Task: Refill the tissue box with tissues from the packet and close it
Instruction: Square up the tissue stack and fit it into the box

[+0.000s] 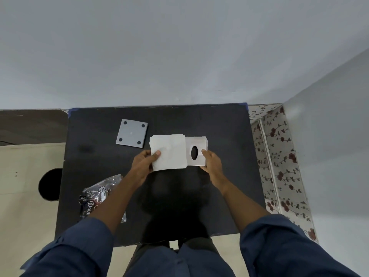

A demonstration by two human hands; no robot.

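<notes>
A stack of white tissues (169, 151) is held above the black table, my left hand (144, 164) gripping its left edge with the thumb on top. The stack's right edge overlaps the open side of the white tissue box (198, 145), which is tipped so its inside and oval slot face me. My right hand (212, 163) holds the box at its right lower corner. The crumpled clear tissue packet (99, 193) with dark print lies at the table's front left, partly under my left forearm.
A grey square base plate (131, 133) with dark round feet at its corners lies on the black table (225, 126), left of the tissues. A wall rises behind the table. A floral-patterned surface (279, 156) runs along the right.
</notes>
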